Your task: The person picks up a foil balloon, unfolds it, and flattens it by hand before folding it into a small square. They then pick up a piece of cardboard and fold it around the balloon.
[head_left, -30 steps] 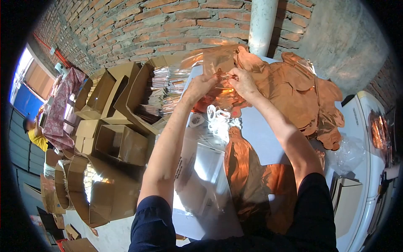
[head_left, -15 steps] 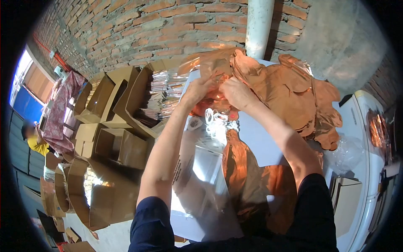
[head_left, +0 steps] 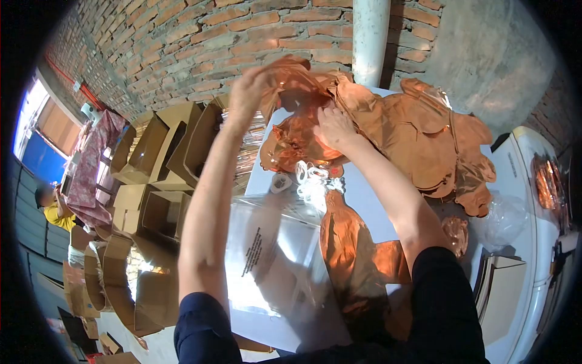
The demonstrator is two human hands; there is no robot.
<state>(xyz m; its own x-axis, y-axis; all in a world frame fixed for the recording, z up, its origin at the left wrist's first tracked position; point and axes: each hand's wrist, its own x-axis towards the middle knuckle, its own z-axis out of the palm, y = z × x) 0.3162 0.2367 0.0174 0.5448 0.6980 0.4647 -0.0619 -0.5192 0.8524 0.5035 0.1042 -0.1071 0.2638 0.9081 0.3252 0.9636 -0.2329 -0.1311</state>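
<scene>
Copper-coloured foil balloons, uninflated, lie piled [head_left: 418, 139] over the far end of the white table. Up at the far left of the pile, my left hand [head_left: 250, 91] is raised, its fingers closed on the edge of a lifted foil balloon [head_left: 291, 76]. My right hand [head_left: 336, 128] lies against the crumpled foil in the middle, fingers curled; whether it pinches any is hard to see. Just below the hands sits a tangle of white ribbon [head_left: 315, 185], with a white roll [head_left: 280, 182] beside it. A flat copper foil balloon [head_left: 345, 233] stretches toward me.
A clear plastic bag with printed text [head_left: 267, 255] covers the table's near left. Open cardboard boxes [head_left: 142, 151], some holding packed packets, stand to the left. A white pipe [head_left: 370, 42] runs up the brick wall. A person in yellow [head_left: 56, 215] is far left.
My left hand has moved up and left, lifting a foil edge with it. Crumpled foil now shows lower left of my right hand, which has stayed nearly in place.
</scene>
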